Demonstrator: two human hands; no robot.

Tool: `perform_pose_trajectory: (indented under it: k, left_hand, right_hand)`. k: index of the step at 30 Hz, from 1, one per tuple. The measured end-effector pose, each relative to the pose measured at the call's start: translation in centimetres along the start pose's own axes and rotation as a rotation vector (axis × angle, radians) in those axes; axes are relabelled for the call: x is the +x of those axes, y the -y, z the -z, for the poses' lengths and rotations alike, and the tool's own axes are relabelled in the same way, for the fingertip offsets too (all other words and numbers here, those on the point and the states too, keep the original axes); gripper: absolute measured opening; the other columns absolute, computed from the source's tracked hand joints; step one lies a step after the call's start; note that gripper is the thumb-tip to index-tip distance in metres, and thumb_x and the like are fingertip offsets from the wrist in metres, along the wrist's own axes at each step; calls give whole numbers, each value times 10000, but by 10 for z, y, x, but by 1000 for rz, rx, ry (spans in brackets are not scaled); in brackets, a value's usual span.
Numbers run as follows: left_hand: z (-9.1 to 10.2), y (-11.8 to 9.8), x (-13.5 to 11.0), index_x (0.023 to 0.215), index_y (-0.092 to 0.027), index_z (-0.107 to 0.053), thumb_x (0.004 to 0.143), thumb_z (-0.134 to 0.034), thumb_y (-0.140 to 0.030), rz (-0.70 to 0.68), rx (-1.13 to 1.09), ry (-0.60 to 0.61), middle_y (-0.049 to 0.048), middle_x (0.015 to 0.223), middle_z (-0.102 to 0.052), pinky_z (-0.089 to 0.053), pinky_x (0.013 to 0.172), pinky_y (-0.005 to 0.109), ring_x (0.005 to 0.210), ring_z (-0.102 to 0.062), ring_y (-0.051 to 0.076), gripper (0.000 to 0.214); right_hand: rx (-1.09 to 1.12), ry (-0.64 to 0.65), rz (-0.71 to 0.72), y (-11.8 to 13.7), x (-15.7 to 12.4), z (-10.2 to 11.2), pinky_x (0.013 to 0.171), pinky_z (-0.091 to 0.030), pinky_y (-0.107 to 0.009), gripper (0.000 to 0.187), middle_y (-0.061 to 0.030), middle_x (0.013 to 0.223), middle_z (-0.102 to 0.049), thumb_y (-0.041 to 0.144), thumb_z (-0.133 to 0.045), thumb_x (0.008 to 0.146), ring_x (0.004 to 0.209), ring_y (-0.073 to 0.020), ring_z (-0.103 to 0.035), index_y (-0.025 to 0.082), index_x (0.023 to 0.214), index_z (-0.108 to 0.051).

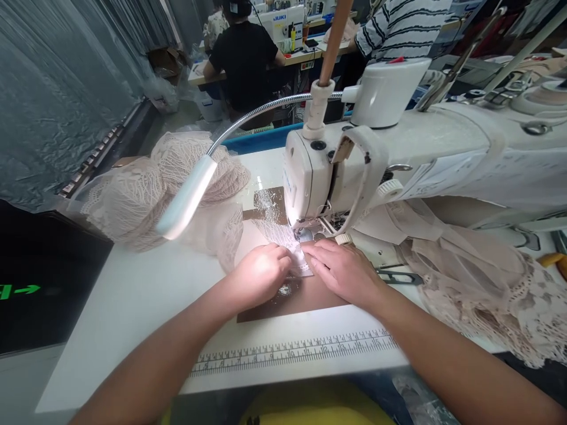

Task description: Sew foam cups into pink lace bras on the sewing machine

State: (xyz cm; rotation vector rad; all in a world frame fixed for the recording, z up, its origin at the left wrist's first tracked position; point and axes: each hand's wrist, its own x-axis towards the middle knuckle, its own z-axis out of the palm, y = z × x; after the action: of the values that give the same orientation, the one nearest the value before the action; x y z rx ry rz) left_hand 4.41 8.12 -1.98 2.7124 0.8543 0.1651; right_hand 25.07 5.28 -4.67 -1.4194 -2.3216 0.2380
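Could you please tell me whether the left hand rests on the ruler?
No, the left hand is at the lace, beyond the ruler.

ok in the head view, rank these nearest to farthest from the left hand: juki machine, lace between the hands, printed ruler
1. Lace, touching the left hand, at its right.
2. Printed ruler, along the white table's front edge.
3. JUKI machine, far back, well beyond the table.

both bare arms reach in from the lower corners, the left forearm and right forearm slanting inward. the hands sit near each other without touching. the left hand is curled, its back facing up, fingers bent under. the right hand is flatter, palm down, fingers stretched toward the left one.
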Motion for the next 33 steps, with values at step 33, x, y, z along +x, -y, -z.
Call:
perform_pose_trajectory:
  k: [33]
  left_hand:
    - [-16, 11, 6, 1285, -145, -516, 964, -351, -356, -5, 243, -72, 123, 1348, -507, -426, 780, 387, 907, -515, 236, 419]
  right_hand:
    - [-39, -66, 88, 7, -5, -7, 627, -353, -253, 347, -6, 622, -511, 221, -431, 932, 615, -130, -437, 178, 669, -654]
